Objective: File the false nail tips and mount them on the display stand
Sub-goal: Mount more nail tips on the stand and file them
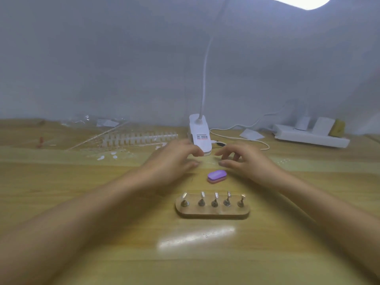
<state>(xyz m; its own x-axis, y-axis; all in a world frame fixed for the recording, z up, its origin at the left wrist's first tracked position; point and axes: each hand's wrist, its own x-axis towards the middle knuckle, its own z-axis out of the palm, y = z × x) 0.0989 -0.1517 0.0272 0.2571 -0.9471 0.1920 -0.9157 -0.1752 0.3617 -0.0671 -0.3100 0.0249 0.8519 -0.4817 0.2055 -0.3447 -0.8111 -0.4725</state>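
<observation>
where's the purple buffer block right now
In the head view the purple buffer block lies on the table near the centre, just beyond the wooden display stand and just nearer than the right hand.

Clip lamp (200,132) mid-table; power strip (310,136) far right; wooden table (82,202).

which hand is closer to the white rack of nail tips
Left. The left hand sits just right of the nail tip rack; the right hand is farther right, beyond the lamp clip.

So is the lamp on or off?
On. The lamp head glows bright white at the top, and a shiny patch of light shows on the table in front of the display stand.
</observation>
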